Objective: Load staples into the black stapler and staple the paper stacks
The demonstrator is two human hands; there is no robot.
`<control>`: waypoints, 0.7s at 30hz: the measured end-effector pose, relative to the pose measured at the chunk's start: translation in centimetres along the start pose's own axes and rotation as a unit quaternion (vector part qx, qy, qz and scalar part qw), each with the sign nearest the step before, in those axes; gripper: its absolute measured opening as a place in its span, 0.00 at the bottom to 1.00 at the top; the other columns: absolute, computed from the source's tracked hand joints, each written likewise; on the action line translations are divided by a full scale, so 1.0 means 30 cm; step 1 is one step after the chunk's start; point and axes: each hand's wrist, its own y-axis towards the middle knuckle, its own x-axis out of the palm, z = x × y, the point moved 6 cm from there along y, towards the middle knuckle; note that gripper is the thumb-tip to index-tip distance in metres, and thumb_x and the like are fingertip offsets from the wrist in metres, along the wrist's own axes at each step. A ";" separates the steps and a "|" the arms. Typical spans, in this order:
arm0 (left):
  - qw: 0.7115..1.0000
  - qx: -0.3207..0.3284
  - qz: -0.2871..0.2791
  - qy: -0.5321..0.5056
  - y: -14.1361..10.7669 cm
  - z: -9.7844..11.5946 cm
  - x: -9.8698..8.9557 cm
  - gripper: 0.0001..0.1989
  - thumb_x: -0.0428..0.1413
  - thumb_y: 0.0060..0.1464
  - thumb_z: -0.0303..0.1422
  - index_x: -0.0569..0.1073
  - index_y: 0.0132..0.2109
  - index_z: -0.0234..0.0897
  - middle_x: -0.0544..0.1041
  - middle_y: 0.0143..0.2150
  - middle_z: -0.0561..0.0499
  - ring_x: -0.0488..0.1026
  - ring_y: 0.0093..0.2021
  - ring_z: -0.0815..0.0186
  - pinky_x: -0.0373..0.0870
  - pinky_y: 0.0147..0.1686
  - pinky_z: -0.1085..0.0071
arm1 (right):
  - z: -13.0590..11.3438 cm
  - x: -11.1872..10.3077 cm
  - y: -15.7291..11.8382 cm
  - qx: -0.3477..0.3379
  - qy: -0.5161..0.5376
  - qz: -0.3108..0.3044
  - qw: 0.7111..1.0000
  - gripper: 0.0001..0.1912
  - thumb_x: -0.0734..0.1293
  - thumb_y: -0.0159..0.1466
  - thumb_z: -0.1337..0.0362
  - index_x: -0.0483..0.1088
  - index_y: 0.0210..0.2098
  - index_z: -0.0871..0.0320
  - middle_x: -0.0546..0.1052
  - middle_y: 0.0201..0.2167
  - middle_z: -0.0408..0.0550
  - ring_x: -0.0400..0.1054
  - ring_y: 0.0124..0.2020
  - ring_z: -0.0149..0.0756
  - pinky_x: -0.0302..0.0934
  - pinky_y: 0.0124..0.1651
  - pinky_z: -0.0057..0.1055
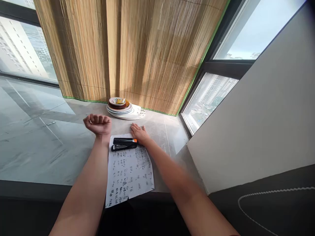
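Note:
A handwritten sheet of paper (133, 177) lies on the pale stone ledge, its near end reaching past the front edge. Across its far part rests a black stapler (124, 143) with an orange piece at its right end. My right hand (139, 133) is laid flat at the paper's far right corner, fingers stretched out, just beyond the stapler. To the left of the paper, my left hand (97, 124) is closed in a fist above the ledge. I see nothing held in it.
Behind my hands stands a stack of plates (120, 109), with a small yellow item (120, 101) on top. A slatted bamboo blind (128, 52) hangs at the back. On the right are a window (209, 95) and a white wall (265, 108).

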 end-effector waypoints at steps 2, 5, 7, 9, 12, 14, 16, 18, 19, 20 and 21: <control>0.999 0.022 -0.011 0.020 0.006 0.020 -0.010 0.32 0.56 0.64 0.44 0.42 0.27 0.36 0.33 0.22 0.58 0.36 0.22 0.71 0.43 0.23 0.69 | -0.023 -0.005 0.007 0.002 -0.002 0.010 1.000 0.30 0.51 0.80 0.56 0.50 0.78 0.55 0.45 0.82 0.52 0.37 0.82 0.44 0.31 0.78 0.67; 0.999 -0.013 -0.039 0.021 0.007 -0.010 0.003 0.31 0.56 0.62 0.43 0.42 0.26 0.37 0.32 0.22 0.58 0.35 0.22 0.70 0.43 0.22 0.68 | 0.014 -0.030 -0.049 0.031 -0.023 0.023 0.999 0.32 0.51 0.79 0.55 0.44 0.80 0.54 0.43 0.82 0.53 0.35 0.82 0.45 0.27 0.78 0.68; 0.996 -0.058 -0.058 0.022 -0.001 -0.055 0.028 0.30 0.56 0.60 0.41 0.42 0.25 0.37 0.33 0.21 0.58 0.35 0.21 0.70 0.45 0.21 0.69 | 0.074 -0.054 -0.118 0.047 -0.047 0.020 0.998 0.32 0.50 0.79 0.56 0.44 0.80 0.53 0.45 0.81 0.53 0.36 0.82 0.45 0.27 0.77 0.68; 0.992 -0.104 -0.068 0.039 -0.023 -0.115 0.061 0.30 0.57 0.58 0.41 0.42 0.24 0.38 0.36 0.21 0.59 0.37 0.21 0.71 0.48 0.21 0.70 | 0.150 -0.083 -0.198 0.062 -0.068 0.016 0.996 0.32 0.50 0.79 0.57 0.45 0.80 0.52 0.46 0.81 0.53 0.36 0.82 0.45 0.27 0.78 0.67; 0.972 -0.189 -0.096 0.104 -0.092 -0.245 0.122 0.30 0.58 0.58 0.43 0.44 0.24 0.39 0.41 0.20 0.59 0.42 0.20 0.72 0.52 0.21 0.71 | 0.270 -0.123 -0.301 0.122 -0.077 0.017 0.989 0.31 0.49 0.80 0.56 0.46 0.80 0.53 0.47 0.81 0.54 0.36 0.82 0.46 0.28 0.77 0.68; 0.937 -0.257 -0.146 0.187 -0.161 -0.348 0.159 0.29 0.59 0.58 0.44 0.47 0.23 0.41 0.46 0.20 0.59 0.45 0.20 0.72 0.50 0.21 0.70 | 0.326 -0.138 -0.341 0.163 -0.071 0.024 0.984 0.31 0.48 0.80 0.57 0.47 0.79 0.53 0.47 0.81 0.55 0.37 0.82 0.47 0.31 0.76 0.71; 0.888 -0.289 -0.199 0.298 -0.223 -0.430 0.175 0.25 0.58 0.59 0.47 0.56 0.23 0.41 0.51 0.20 0.59 0.47 0.20 0.72 0.47 0.22 0.70 | 0.350 -0.147 -0.352 0.177 -0.058 0.039 0.982 0.30 0.49 0.79 0.59 0.49 0.79 0.54 0.50 0.80 0.56 0.39 0.82 0.48 0.32 0.75 0.73; 0.831 -0.265 -0.270 0.408 -0.263 -0.479 0.184 0.21 0.57 0.60 0.48 0.65 0.26 0.40 0.57 0.21 0.57 0.51 0.21 0.70 0.48 0.24 0.69 | 0.355 -0.164 -0.352 0.177 -0.032 0.076 0.981 0.29 0.52 0.78 0.62 0.54 0.76 0.56 0.55 0.79 0.57 0.42 0.81 0.49 0.32 0.75 0.73; 0.798 -0.242 -0.310 0.456 -0.276 -0.494 0.187 0.20 0.57 0.60 0.48 0.69 0.27 0.39 0.59 0.21 0.56 0.53 0.22 0.69 0.50 0.25 0.69 | 0.353 -0.180 -0.355 0.175 -0.012 0.109 0.978 0.28 0.53 0.77 0.64 0.58 0.74 0.57 0.59 0.77 0.58 0.46 0.80 0.49 0.33 0.76 0.71; 0.764 -0.218 -0.348 0.498 -0.286 -0.505 0.188 0.19 0.56 0.61 0.48 0.71 0.29 0.39 0.62 0.21 0.55 0.56 0.23 0.67 0.52 0.26 0.68 | 0.349 -0.200 -0.364 0.170 0.015 0.152 0.973 0.27 0.53 0.76 0.65 0.62 0.72 0.57 0.63 0.75 0.58 0.51 0.78 0.49 0.37 0.76 0.69; 0.729 -0.198 -0.379 0.534 -0.294 -0.514 0.186 0.18 0.55 0.61 0.47 0.73 0.30 0.39 0.64 0.21 0.55 0.59 0.24 0.66 0.54 0.28 0.68 | 0.341 -0.221 -0.376 0.158 0.048 0.194 0.967 0.25 0.53 0.76 0.65 0.66 0.68 0.58 0.68 0.71 0.59 0.57 0.75 0.48 0.44 0.76 0.64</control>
